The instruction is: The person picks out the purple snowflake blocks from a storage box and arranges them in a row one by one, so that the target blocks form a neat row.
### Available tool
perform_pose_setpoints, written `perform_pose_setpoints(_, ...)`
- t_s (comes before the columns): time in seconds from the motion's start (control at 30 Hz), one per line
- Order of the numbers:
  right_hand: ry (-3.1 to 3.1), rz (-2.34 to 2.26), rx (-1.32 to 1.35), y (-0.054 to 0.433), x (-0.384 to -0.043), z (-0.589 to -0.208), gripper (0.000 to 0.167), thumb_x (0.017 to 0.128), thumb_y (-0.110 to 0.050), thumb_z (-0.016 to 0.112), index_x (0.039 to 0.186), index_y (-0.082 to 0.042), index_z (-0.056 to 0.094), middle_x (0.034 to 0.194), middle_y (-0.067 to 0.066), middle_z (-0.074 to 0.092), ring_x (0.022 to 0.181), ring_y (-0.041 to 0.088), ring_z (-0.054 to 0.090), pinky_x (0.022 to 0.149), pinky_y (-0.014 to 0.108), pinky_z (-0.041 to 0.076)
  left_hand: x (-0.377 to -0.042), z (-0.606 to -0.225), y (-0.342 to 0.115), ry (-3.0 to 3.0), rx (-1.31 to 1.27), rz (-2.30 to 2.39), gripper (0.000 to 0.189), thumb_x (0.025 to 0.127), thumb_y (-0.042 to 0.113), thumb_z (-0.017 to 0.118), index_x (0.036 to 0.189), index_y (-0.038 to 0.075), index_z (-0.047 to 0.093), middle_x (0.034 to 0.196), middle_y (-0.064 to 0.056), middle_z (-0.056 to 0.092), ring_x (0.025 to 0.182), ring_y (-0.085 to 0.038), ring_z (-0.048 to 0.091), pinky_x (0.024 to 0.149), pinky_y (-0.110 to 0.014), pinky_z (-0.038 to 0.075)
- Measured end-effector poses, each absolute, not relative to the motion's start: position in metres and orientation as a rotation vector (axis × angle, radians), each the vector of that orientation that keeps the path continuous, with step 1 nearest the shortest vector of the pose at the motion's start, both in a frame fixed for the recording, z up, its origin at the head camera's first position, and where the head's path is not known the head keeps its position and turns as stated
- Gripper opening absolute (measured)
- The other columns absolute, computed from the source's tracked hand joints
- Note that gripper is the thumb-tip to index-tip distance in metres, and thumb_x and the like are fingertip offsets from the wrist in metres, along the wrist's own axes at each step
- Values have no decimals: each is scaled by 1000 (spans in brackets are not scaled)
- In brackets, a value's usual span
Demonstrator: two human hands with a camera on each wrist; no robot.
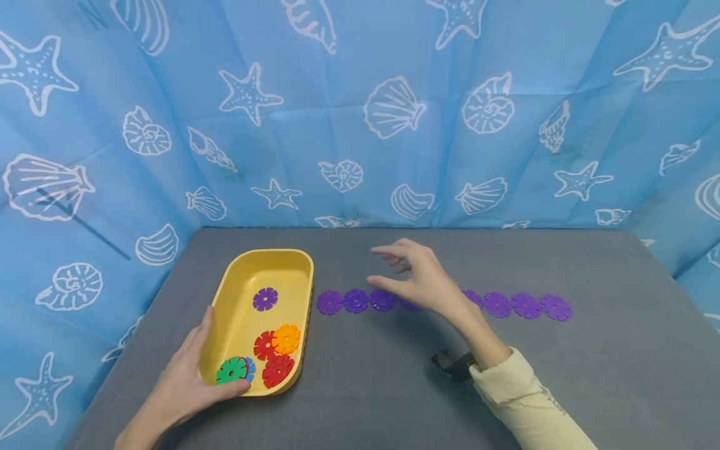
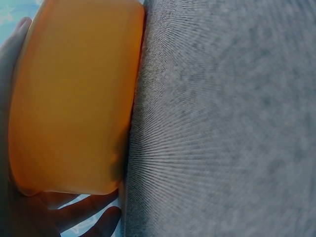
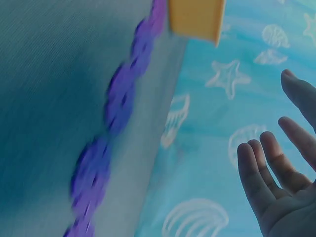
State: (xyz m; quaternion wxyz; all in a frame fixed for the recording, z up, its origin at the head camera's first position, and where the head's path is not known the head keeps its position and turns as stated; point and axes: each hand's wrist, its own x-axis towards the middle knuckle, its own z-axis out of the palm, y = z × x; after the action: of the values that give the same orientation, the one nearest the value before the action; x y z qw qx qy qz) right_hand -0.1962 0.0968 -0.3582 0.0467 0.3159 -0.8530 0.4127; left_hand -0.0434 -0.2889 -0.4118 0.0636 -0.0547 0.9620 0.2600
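My left hand (image 1: 182,375) holds the near left corner of a yellow tray (image 1: 239,312), its thumb over the near rim and its fingers along the left wall. Inside lie notched plastic discs: a purple disc (image 1: 265,299) by itself, an orange disc (image 1: 285,339) overlapping a red one, another red disc (image 1: 278,371), and a green disc (image 1: 231,370) over a blue one. Above a row of purple discs (image 1: 356,300), my right hand (image 1: 413,275) hovers with nothing in it, thumb and fingers apart. It hides the middle of the row in the head view.
The grey table (image 1: 349,381) ends at the back against a blue curtain (image 1: 349,125) printed with shells and starfish. A dark strap (image 1: 452,365) hangs at the right wrist. The purple row stretches rightward from beside the tray.
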Motion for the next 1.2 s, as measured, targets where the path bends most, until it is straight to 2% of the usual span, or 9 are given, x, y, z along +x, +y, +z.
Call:
perform_pose_setpoints(0.17,-2564,1330,1044,63,-193,-355,48,85,-20,84,129,-5,70,111,12,70,102,27,68,87,43,62,-43,-412,-289,2896,-174,785,139,71,65,82,165,17,-8,156,-27,32,121,-40,49,92,-63,55)
perform_pose_setpoints(0.57,-2587,1407,1161,2,-181,-352,50,86,-22,83,131,-8,69,114,10,67,105,24,67,91,32,61,-43,-412,-289,2902,-166,784,139,70,64,83,165,15,-7,155,-27,32,121,-41,49,92,-63,55)
perform_pose_setpoints(0.73,-2627,1460,1220,-25,-172,-350,50,88,-23,82,134,-9,67,123,10,67,110,24,65,93,32,60,-42,-413,-290,2912,-152,784,139,71,64,83,165,16,-7,156,-28,32,121,-42,50,92,-65,54)
perform_pose_setpoints(0.83,-2660,1461,1247,-41,-165,-350,50,89,-25,81,135,-12,67,127,7,67,113,20,63,95,27,59,-42,-413,-291,2929,-127,785,138,71,63,83,165,15,-6,156,-28,33,121,-43,50,92,-67,53)
perform_pose_setpoints(1.07,-2677,1310,1320,-79,-155,-355,49,92,-30,77,137,-15,66,128,3,68,108,10,61,86,11,51,-41,-413,-292,2942,-99,798,137,73,60,84,165,14,-7,157,-29,32,122,-45,51,92,-70,50)
perform_pose_setpoints(1.2,-2676,1269,1356,-97,-151,-364,49,92,-27,77,138,-14,65,127,3,68,104,11,60,79,8,47,-41,-413,-292,2954,-75,805,136,74,58,84,165,14,-7,158,-30,31,125,-47,49,92,-73,48)
